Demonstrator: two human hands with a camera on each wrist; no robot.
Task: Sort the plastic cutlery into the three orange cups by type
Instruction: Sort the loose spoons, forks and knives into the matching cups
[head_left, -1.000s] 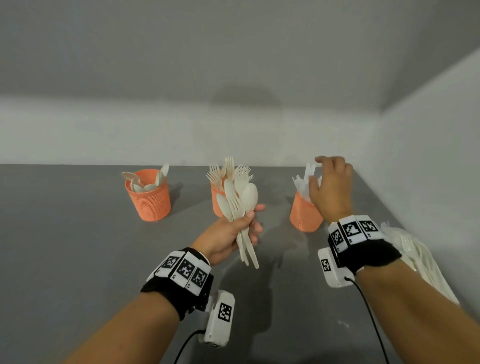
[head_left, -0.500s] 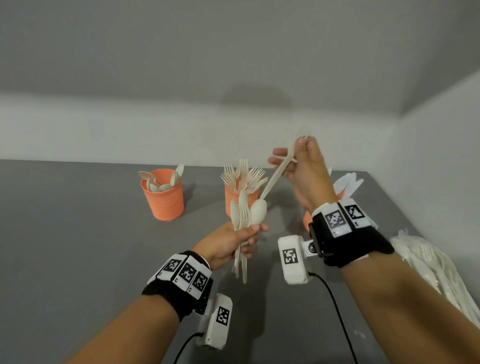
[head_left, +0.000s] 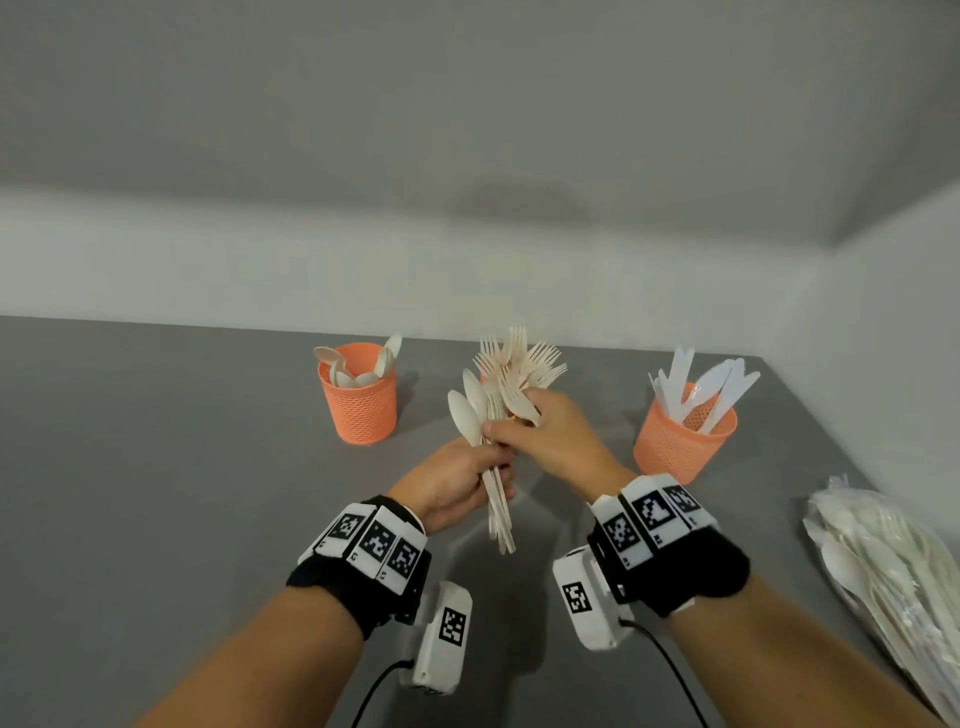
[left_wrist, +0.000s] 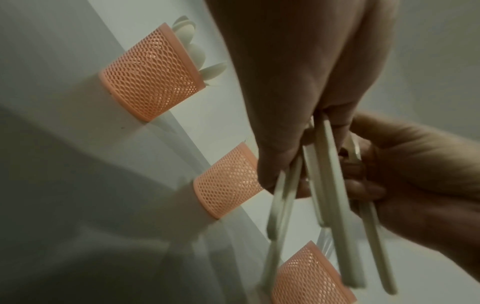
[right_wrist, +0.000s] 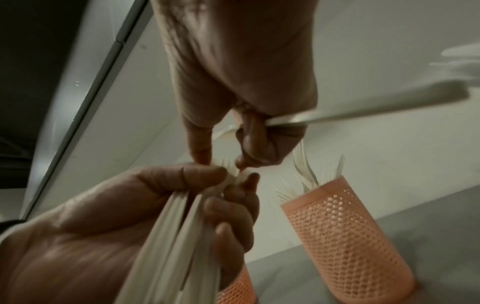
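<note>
My left hand (head_left: 467, 475) grips a bundle of white spoons and forks (head_left: 498, 512) upright above the grey table, handles down. My right hand (head_left: 535, 431) sits on top of the bundle. Its curled fingers hold one spoon (head_left: 523, 409), whose handle (right_wrist: 363, 112) sticks out sideways in the right wrist view, while thumb and forefinger pinch at the bundle's top (right_wrist: 233, 174). Three orange mesh cups stand behind: the left cup (head_left: 358, 410) holds spoons, the middle one is mostly hidden by my hands with forks (head_left: 524, 358) showing, and the right cup (head_left: 675, 447) holds knives.
A clear bag of more white cutlery (head_left: 893, 577) lies at the table's right edge, by the side wall. The back wall rises just behind the cups. The grey table (head_left: 156, 467) stretches to the left of my arms.
My right hand left the knife cup, drew a spoon up out of the bundle, and has now dropped back onto the bundle's top. The left hand kept its grip and lifted slightly.
</note>
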